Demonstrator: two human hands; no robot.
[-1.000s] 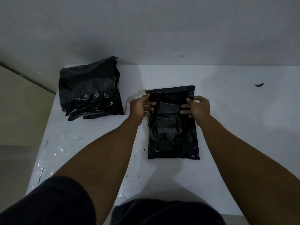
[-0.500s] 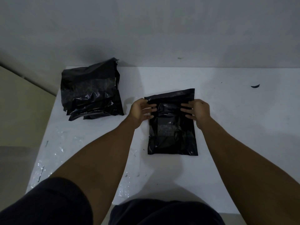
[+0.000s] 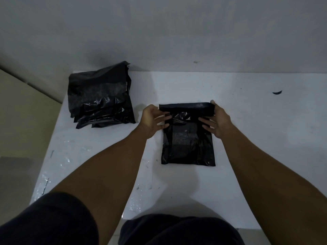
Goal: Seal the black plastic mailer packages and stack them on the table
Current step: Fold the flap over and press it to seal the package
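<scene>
A black plastic mailer (image 3: 188,144) lies flat on the white table (image 3: 247,138) in front of me, its top flap folded over toward me as a dark band. My left hand (image 3: 153,119) pinches the flap's left end, thumb behind and fingers on top. My right hand (image 3: 216,120) holds the flap's right end the same way. A stack of black mailers (image 3: 100,99) sits at the table's far left corner, apart from both hands.
A grey wall rises right behind the table. A small dark scrap (image 3: 277,92) lies at the far right. Clear plastic strips (image 3: 42,184) litter the table's left front edge. My dark-clothed knees (image 3: 53,221) are under the near edge.
The mailer's top flap has been folded down toward me, shortening the package. Both hands moved from the mailer's upper body out to the flap's two ends.
</scene>
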